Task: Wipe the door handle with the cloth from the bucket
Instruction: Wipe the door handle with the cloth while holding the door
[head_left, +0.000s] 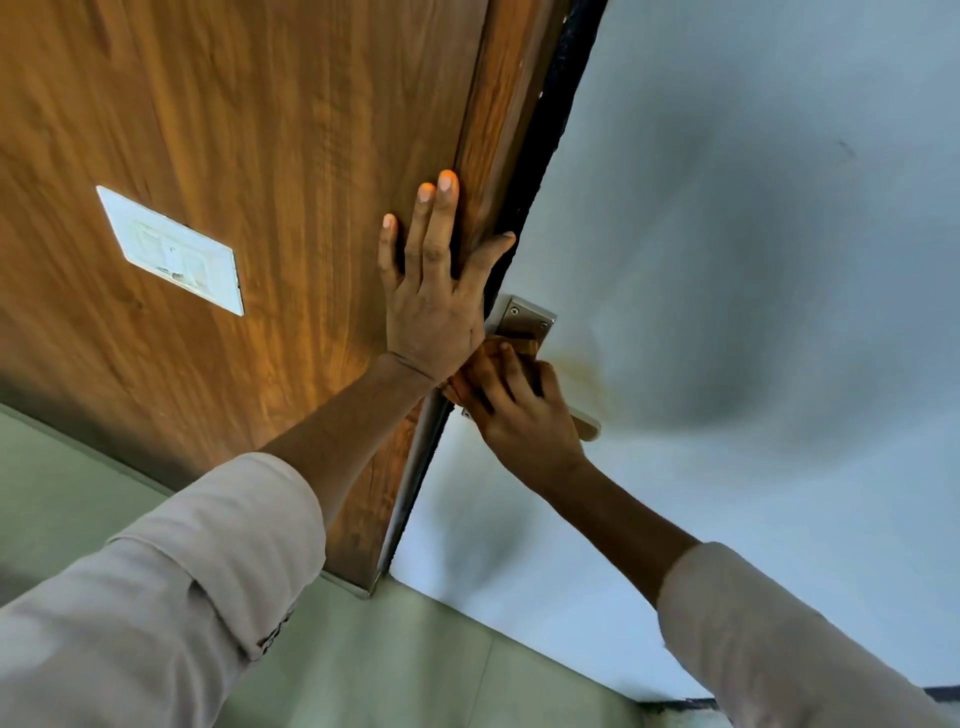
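Pale grey wall on the right, wood-grain panel on the left with a white switch plate set into it; green floor below. We read the step as the wipe itself, under way. Our left hand lies flat on the panel by its edge, fingers spread and straight, bracing and holding nothing. Our right hand has its fingers curled and closed around the cloth, an orange-tan, soft, bunched rag pressed against the handle. Handle: brushed metal lever on a rectangular screwed plate, smooth and hard; its rounded end pokes out just past the right hand, most of the lever covered. A brownish smear marks the wall just beside the lever. Next move, by our judgement: slide the cloth along the lever to the bare tip, with firm grip and the left hand steadying. No bucket in view.
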